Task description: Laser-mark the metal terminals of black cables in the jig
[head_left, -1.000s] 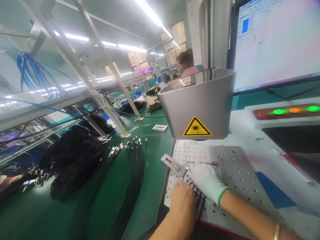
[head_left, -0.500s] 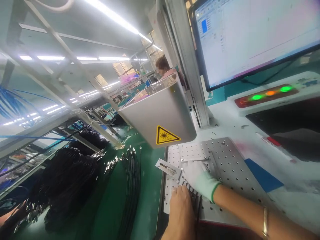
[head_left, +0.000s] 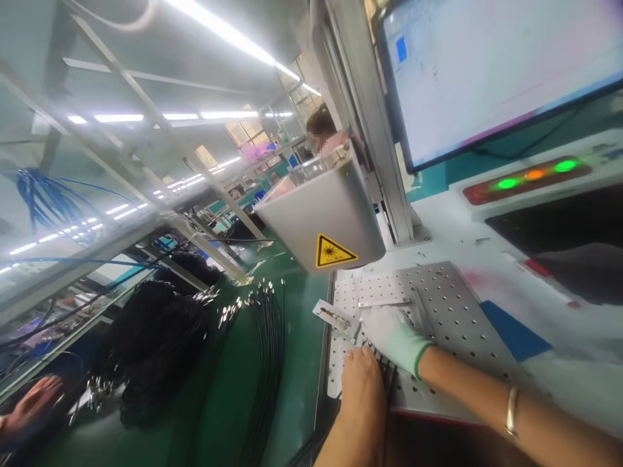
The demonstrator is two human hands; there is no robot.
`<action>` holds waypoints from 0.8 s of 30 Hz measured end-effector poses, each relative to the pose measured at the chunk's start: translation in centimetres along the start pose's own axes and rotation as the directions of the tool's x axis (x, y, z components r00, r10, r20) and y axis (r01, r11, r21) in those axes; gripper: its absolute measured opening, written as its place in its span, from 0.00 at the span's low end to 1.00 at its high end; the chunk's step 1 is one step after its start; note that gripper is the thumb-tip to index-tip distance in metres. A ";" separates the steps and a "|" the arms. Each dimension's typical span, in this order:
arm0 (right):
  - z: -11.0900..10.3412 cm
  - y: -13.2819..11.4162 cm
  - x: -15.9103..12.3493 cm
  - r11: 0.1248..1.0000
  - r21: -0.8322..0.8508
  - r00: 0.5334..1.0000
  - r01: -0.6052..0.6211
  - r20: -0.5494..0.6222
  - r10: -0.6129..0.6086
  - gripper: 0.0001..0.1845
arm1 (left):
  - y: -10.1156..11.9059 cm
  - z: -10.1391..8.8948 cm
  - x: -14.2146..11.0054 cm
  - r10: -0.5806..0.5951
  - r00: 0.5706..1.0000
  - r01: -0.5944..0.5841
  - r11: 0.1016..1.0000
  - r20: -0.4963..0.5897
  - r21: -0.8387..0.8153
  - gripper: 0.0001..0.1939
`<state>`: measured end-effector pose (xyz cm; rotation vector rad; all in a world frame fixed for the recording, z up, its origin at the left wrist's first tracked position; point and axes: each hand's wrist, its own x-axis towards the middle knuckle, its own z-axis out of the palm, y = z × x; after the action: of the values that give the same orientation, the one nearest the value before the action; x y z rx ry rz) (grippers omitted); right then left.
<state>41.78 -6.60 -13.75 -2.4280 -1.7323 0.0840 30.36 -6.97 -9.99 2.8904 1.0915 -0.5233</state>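
Black cables (head_left: pixel 390 383) are seen between the bare left hand (head_left: pixel 363 379) and gloved right hand (head_left: pixel 395 337), toward the perforated plate (head_left: pixel 464 337)'s near-left corner; finger closure cannot be told; cable ends should be kept evenly aligned.

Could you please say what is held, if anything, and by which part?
Seemingly black cables, near their ends, between left hand and right hand; exact grip hidden.

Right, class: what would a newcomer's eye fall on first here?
The grey, boxy housing with a yellow triangular warning sign stands out mid-picture. Below it, the white-gloved right hand and bare left hand sit close together at the perforated metal plate. At left, a heap of black cables lies on the green tabletop.
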 end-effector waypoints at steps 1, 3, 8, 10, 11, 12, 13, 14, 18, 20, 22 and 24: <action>-0.2 -0.1 0.0 1.000 0.002 1.000 -0.002 -0.007 0.002 0.14 | -0.1 0.0 -0.1 -0.012 1.000 0.012 1.000 -0.001 0.006 0.16; -0.7 -0.2 -0.1 1.000 0.011 1.000 -0.009 -0.021 0.009 0.14 | -0.3 0.1 -0.4 -0.035 0.998 0.036 0.999 -0.051 0.010 0.18; -1.2 -0.3 -0.2 0.999 0.037 0.999 -0.017 -0.026 0.018 0.12 | -1.3 1.0 -1.5 0.014 0.973 -0.007 1.000 -0.231 0.030 0.16; -1.2 -0.2 -0.2 0.999 0.042 1.000 -0.015 -0.018 0.016 0.13 | -1.4 1.2 -1.6 0.024 0.982 -0.018 0.999 -0.187 0.034 0.16; -1.3 -0.2 -0.2 0.999 0.043 1.000 -0.013 -0.014 0.013 0.13 | -1.3 1.2 -1.6 0.015 0.987 -0.011 1.000 -0.162 0.027 0.16; -1.3 -0.1 -0.1 0.999 0.041 1.000 -0.009 -0.010 0.009 0.14 | -1.1 1.2 -1.6 0.006 0.990 -0.003 1.000 -0.142 0.023 0.16; -1.3 -0.1 -0.1 0.999 0.039 1.000 -0.006 -0.006 0.006 0.14 | -0.9 1.0 -1.5 -0.006 0.992 0.009 1.000 -0.124 0.020 0.17; -1.4 0.0 -0.2 0.999 0.038 1.000 -0.005 -0.002 0.005 0.14 | -0.6 0.9 -1.3 -0.017 0.994 0.019 1.000 -0.109 0.018 0.18; -1.6 0.0 -0.4 0.999 0.036 1.000 -0.004 -0.010 0.004 0.14 | -0.1 0.7 -0.5 -0.018 0.998 0.020 0.999 -0.057 0.032 0.19; -1.6 -0.1 -0.4 0.999 0.036 1.000 -0.003 -0.019 0.003 0.14 | -0.2 1.2 0.1 0.012 0.999 -0.010 0.999 -0.043 0.051 0.20; -1.3 -0.1 -0.2 0.999 0.040 1.000 0.003 -0.018 -0.002 0.14 | -0.5 2.0 0.6 0.067 0.997 -0.064 0.995 -0.043 0.072 0.20; -0.9 0.0 0.0 0.999 0.049 1.000 0.007 -0.006 -0.007 0.13 | -0.8 3.0 0.9 0.128 0.988 -0.121 0.988 -0.085 0.092 0.19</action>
<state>41.86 -6.71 -12.88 -2.3847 -1.7157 0.1169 29.61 -6.13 -13.00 3.0602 0.9109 -0.4499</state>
